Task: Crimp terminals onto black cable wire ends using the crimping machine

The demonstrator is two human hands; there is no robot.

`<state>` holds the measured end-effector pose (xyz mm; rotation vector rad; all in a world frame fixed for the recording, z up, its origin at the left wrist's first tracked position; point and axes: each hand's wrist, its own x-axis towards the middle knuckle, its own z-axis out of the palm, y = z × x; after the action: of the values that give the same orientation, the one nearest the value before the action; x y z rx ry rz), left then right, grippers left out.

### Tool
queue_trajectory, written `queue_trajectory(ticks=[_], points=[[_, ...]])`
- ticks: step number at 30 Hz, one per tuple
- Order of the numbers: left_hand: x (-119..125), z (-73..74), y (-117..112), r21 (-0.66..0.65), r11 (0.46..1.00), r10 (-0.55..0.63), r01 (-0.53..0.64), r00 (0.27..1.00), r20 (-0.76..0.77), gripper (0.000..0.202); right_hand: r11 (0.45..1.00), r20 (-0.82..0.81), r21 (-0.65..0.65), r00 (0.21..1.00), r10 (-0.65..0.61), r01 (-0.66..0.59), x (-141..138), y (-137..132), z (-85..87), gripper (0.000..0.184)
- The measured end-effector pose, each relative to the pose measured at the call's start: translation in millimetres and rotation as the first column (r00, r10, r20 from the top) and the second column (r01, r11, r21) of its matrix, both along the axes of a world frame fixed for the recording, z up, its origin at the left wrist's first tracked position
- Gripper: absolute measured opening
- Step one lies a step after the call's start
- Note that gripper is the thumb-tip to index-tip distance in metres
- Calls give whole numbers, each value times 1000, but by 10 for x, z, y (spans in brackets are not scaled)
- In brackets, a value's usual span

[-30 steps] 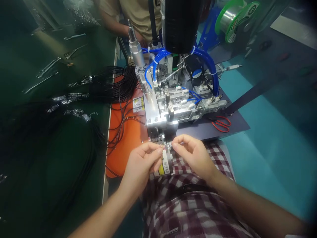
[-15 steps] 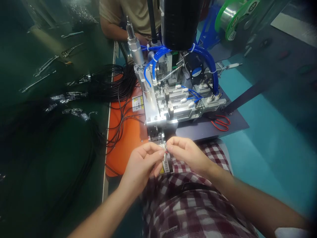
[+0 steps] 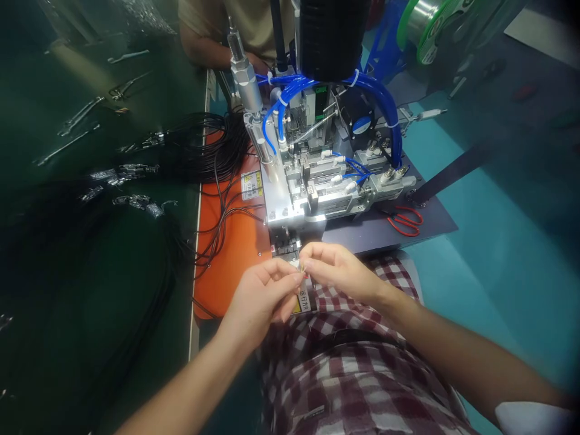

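Both my hands meet just in front of the metal machine (image 3: 308,205). Thumb and forefinger of my left hand (image 3: 267,290) are pinched on thin coloured wires (image 3: 304,272), of which red and yellowish ends show between the fingertips. My right hand (image 3: 339,269) is pinched on the same wires from the other side, its fingertips almost touching the left ones. Most of the wires' length is hidden by the fingers. Beneath the hands lies a white and yellow label (image 3: 304,300) with dark characters.
Black cables (image 3: 217,145) run across the orange board (image 3: 231,248) on the left. Red-handled scissors (image 3: 406,221) lie on the dark base plate at right. Blue air tubes (image 3: 380,103) arch over the machine. A solder wire spool (image 3: 419,27) hangs upper right; another person's arm (image 3: 203,51) is behind.
My right fingertips have shifted slightly up and left against the wires. The yellowish wire end now shows more clearly. My left hand keeps its pinch, and the view has tilted a little.
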<state>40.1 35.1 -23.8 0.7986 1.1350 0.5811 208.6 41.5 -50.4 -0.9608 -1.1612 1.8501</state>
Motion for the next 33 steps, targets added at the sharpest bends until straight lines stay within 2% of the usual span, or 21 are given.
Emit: queue_trajectory(ticks=[3, 5, 12, 18, 21, 23, 25, 26, 28, 31, 33], points=[[9, -1, 7, 49, 996, 70, -68, 997, -44, 22, 987, 122, 57, 980, -156, 150, -3, -26, 47, 22], [10, -2, 20, 72, 993, 94, -90, 994, -56, 22, 977, 198, 106, 959, -204, 186, -13, -33, 73, 19], [6, -13, 58, 97, 993, 72, -64, 994, -79, 21, 974, 262, 120, 940, -217, 191, -92, 41, 84, 14], [3, -23, 75, 74, 996, 59, -53, 995, -82, 21, 980, 221, 81, 956, -194, 180, -93, 83, 56, 14], [13, -24, 85, 47, 997, 65, -62, 996, -64, 22, 967, 256, 141, 936, -243, 213, -92, 49, 18, 12], [20, -23, 88, 39, 997, 69, -67, 996, -52, 22, 942, 311, 254, 903, -296, 221, -91, 16, -8, 10], [24, -21, 86, 32, 997, 71, -69, 997, -43, 22, 868, 345, 456, 860, -375, 196, -80, -5, -25, 8], [24, -20, 84, 30, 997, 71, -70, 997, -40, 22, 801, 348, 575, 837, -423, 166, -69, -7, -27, 8], [20, -18, 79, 28, 997, 67, -65, 997, -42, 21, 628, 343, 776, 795, -501, 61, -35, 8, -22, 8], [13, -15, 74, 34, 998, 45, -43, 997, -62, 21, 392, 371, 906, 742, -559, -158, 31, 55, -14, 11], [11, -10, 72, 39, 999, 31, -28, 997, -66, 21, 296, 382, 921, 735, -561, -253, 62, 71, -30, 13]])
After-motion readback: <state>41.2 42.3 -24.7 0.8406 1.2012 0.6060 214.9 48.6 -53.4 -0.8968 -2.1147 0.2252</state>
